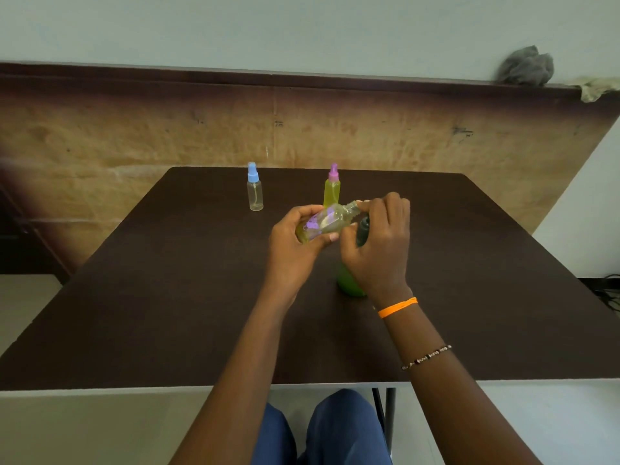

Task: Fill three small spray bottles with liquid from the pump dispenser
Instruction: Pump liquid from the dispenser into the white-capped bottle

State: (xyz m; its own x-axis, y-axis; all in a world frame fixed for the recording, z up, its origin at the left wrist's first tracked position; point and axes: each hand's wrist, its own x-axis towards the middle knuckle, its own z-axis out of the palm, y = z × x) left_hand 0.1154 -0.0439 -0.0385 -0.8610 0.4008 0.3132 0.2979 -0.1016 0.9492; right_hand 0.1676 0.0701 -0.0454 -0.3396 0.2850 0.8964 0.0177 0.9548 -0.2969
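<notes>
Before us lies a dark brown table (167, 297), its far edge against a tan wooden panel (134, 135) under a pale wall; a grey cloth (526, 66) sits on the ledge at upper right. We see our left hand (295, 243) curled round a small bottle (330, 219), tilted with its open neck pointing right and yellow liquid pooled at its low end. Our right hand (379, 243) has its fingers bent over the dark pump head (363, 229) of the green dispenser (349, 283), the fingertips (369, 204) touching the bottle's neck. We cannot tell how firmly they press. Farther back stand a clear bottle with a blue cap (255, 191) and, just behind our hands, a yellow-filled one with a pink cap (332, 189), well apart from each other
</notes>
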